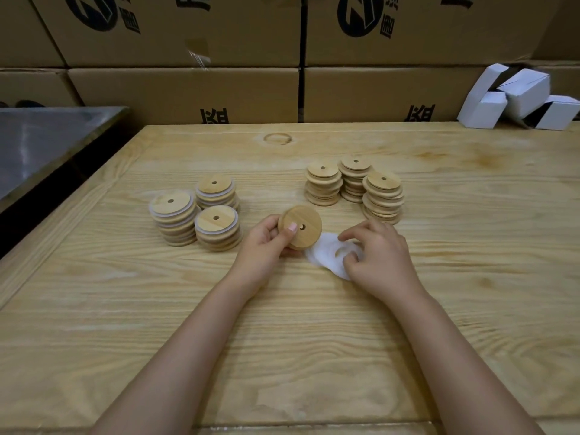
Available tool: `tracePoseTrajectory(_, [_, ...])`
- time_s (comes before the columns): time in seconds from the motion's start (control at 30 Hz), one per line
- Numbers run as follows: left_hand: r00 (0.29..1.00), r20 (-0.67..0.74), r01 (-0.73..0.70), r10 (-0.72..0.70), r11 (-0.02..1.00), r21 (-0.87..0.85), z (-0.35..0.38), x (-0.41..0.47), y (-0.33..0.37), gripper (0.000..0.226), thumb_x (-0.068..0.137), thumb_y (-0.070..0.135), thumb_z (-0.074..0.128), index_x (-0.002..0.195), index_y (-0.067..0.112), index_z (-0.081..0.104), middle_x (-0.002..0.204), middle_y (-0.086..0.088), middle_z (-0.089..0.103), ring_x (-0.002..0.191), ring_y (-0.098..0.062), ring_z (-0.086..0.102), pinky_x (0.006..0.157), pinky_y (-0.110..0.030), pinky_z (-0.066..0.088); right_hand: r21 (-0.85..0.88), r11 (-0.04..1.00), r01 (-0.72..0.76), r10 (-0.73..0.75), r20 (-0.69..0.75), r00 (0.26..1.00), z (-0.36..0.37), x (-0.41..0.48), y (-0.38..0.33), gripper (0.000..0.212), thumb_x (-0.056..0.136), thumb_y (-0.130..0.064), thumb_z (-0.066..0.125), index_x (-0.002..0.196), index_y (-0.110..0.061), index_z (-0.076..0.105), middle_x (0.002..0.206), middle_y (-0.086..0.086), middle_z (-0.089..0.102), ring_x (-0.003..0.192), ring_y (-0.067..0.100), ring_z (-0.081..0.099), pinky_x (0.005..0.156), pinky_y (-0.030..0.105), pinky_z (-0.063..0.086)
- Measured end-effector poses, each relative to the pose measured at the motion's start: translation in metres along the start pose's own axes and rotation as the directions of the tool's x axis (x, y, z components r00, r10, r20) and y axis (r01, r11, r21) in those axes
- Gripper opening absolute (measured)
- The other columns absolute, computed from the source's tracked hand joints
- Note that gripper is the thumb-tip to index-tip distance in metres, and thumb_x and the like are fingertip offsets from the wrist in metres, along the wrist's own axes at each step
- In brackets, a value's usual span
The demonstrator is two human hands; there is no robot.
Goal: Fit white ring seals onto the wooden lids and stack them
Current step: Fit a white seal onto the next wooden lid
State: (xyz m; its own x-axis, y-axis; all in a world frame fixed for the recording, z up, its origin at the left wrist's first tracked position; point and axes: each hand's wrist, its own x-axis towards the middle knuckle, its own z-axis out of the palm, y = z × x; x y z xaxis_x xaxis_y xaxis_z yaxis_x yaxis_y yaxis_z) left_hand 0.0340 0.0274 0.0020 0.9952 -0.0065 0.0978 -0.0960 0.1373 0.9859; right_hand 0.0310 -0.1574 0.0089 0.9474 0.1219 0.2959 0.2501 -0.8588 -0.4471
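Gripping a wooden lid, tilted up off the surface, in my left hand, I pinch the white ring seals lying just beside it with my right hand. Left of them stand sealed stacks, behind them bare stacks.

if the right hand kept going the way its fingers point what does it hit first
The right hand touches the white ring seals; going on leftward it would probably meet the wooden lid held in the left hand first, though depth is unclear.
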Motion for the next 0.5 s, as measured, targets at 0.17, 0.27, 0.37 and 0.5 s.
tracePoseTrajectory(0.17, [1.0, 0.013, 0.003, -0.003, 1.0, 0.005, -0.0024, 0.0015, -0.0015, 0.012, 0.093, 0.004, 0.05, 0.1, 0.007, 0.059, 0.072, 0.006, 0.07, 0.069, -0.004, 0.065, 0.066, -0.017, 0.051, -0.097, 0.993, 0.063, -0.069, -0.055, 0.996, 0.0017, 0.0003, 0.0013, 0.021, 0.084, -0.012, 0.06, 0.101, -0.017, 0.07, 0.099, 0.0, 0.063, 0.1, 0.023, 0.056, 0.088, 0.034, 0.033])
tracePoseTrajectory(0.27, [1.0, 0.011, 0.001, -0.001, 1.0, -0.01, -0.0027, 0.0016, -0.0012, 0.013, 0.093, 0.004, 0.05, 0.101, 0.008, 0.059, 0.073, 0.007, 0.071, 0.07, -0.004, 0.065, 0.067, -0.017, 0.052, -0.123, 0.989, 0.085, -0.098, -0.108, 0.989, 0.0018, 0.0008, 0.0015, 0.019, 0.084, -0.01, 0.06, 0.099, -0.014, 0.071, 0.097, 0.003, 0.065, 0.098, 0.026, 0.057, 0.086, 0.032, 0.029])
tracePoseTrajectory(0.37, [1.0, 0.0, -0.008, 0.008, 1.0, -0.027, -0.0031, 0.001, 0.0003, 0.013, 0.093, 0.004, 0.049, 0.097, 0.012, 0.059, 0.072, 0.009, 0.071, 0.07, -0.003, 0.066, 0.063, -0.016, 0.051, -0.08, 0.994, 0.077, -0.091, -0.189, 0.978, 0.0, 0.0008, 0.0004, 0.013, 0.082, -0.006, 0.062, 0.093, -0.01, 0.068, 0.095, 0.005, 0.065, 0.093, 0.029, 0.057, 0.082, 0.034, 0.031])
tracePoseTrajectory(0.5, [1.0, -0.015, -0.023, 0.022, 0.997, -0.068, -0.0027, 0.0009, 0.0018, 0.015, 0.093, 0.003, 0.048, 0.096, 0.014, 0.058, 0.073, 0.008, 0.072, 0.07, -0.003, 0.066, 0.063, -0.018, 0.053, -0.056, 0.991, 0.123, -0.134, -0.26, 0.956, -0.0017, -0.0002, -0.002, 0.007, 0.079, -0.002, 0.065, 0.084, -0.007, 0.064, 0.083, 0.005, 0.066, 0.083, 0.03, 0.059, 0.075, 0.034, 0.032])
